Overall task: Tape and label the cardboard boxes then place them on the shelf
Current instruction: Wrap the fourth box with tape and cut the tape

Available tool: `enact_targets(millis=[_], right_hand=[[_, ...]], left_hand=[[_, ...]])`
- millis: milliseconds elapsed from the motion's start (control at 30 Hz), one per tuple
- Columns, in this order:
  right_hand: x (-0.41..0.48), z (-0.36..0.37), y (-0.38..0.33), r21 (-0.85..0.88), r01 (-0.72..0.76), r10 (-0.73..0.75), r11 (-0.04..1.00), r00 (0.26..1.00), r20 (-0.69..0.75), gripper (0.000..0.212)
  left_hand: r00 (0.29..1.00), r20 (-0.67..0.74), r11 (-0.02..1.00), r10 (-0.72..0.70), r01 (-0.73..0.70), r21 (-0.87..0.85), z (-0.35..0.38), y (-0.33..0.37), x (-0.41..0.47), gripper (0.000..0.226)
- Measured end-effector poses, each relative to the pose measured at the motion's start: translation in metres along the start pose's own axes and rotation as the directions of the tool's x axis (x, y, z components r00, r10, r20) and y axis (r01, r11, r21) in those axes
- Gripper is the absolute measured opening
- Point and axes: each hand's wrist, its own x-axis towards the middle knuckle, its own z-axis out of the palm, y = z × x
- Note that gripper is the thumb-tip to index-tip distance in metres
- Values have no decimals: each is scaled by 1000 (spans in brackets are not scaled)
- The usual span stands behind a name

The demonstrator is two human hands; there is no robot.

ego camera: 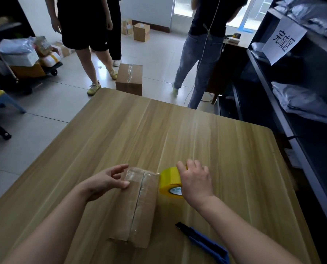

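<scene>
A small cardboard box [140, 208] lies on the wooden table [178, 134], its top seam covered with clear tape. My left hand [105, 181] rests at the box's far left corner, thumb pressing the tape on top, fingers loosely curled above. My right hand [195, 180] grips a yellow tape roll [169, 180] standing on edge against the box's far right corner. A dark shelf unit [292, 115] runs along the right side.
A blue utility knife [204, 242] lies on the table near my right forearm. Two people stand beyond the table, with a taped box [129, 79] on the floor between them. More boxes sit by the far wall; a loaded cart [31, 60] stands at left.
</scene>
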Motion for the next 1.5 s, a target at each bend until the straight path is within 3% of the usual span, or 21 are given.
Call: enact_targets(millis=[100, 133, 200, 233, 267, 333, 533, 633, 800, 933, 1033, 1100, 1167, 1233, 1300, 1333, 1367, 1433, 1500], right_hand=[[-1, -1, 2, -13, -7, 7, 1000, 1000, 9, 51], [-1, -1, 1, -17, -15, 15, 1000, 1000, 17, 51], [-1, -1, -1, -15, -32, 32, 999, 999, 32, 50], [0, -2, -3, -16, -40, 40, 999, 999, 37, 50], [-1, -2, -5, -19, -47, 48, 999, 998, 47, 49], [-1, -2, -9, -18, -58, 59, 998, 995, 76, 46], [-1, -5, -5, -22, -47, 49, 999, 996, 77, 44], [-2, -8, -5, -13, -15, 17, 1000, 988, 151, 44], [-5, -5, -1, 49, -6, 2, 999, 997, 77, 47], [-7, 5, 8, 150, 0, 1, 989, 1000, -3, 76], [-8, 9, 10, 328, 4, 37, 945, 992, -120, 76], [-5, 6, 8, 463, -88, 140, 882, 987, -81, 78], [-1, 4, 7, 625, -239, 256, 744, 965, 63, 86], [3, 2, 4, 784, -393, 407, 480, 892, 198, 87], [5, 5, -2, 880, -453, 496, 142, 802, 333, 69], [5, 7, -6, 888, -458, 488, 43, 785, 381, 51], [5, 7, -10, 886, -464, 468, 13, 785, 405, 35], [13, 3, -12, 874, -473, 438, 107, 812, 386, 24], [23, -5, -5, 827, -455, 398, 329, 861, 316, 23]], left_hand=[[963, -194, 932, 187, -111, 344, 43, 11, -2, 79], [935, -197, 822, 293, -142, 551, 58, 8, 0, 80], [904, -133, 450, 406, -71, 890, 80, -7, 7, 80], [898, -122, 275, 423, 1, 961, 85, -13, 7, 79], [897, -131, 180, 421, 59, 982, 85, -18, 8, 89], [908, -153, 109, 389, 119, 987, 83, -17, 6, 108], [924, -43, 20, 380, 38, 999, 94, -13, 5, 108], [950, -82, 38, 300, 74, 996, 90, -6, 1, 111], [951, -264, 169, 161, 237, 957, 105, -4, 0, 118], [883, -347, 395, 316, 210, 895, 97, -5, 0, 105], [851, -376, 528, 366, 143, 837, 84, -3, -2, 105], [835, -391, 608, 388, 87, 789, 76, -2, -5, 111], [836, -395, 702, 380, 17, 712, 71, 1, -10, 112], [864, -384, 791, 326, -27, 611, 70, 2, -14, 112], [889, -379, 875, 258, -48, 481, 71, -1, -14, 108], [898, -378, 915, 227, -64, 398, 71, -4, -12, 103], [907, -371, 945, 201, -81, 316, 72, -6, -12, 98], [922, -359, 983, 147, -97, 155, 69, -9, -11, 95], [928, -355, 992, 112, -125, -16, 61, -14, -11, 97]])
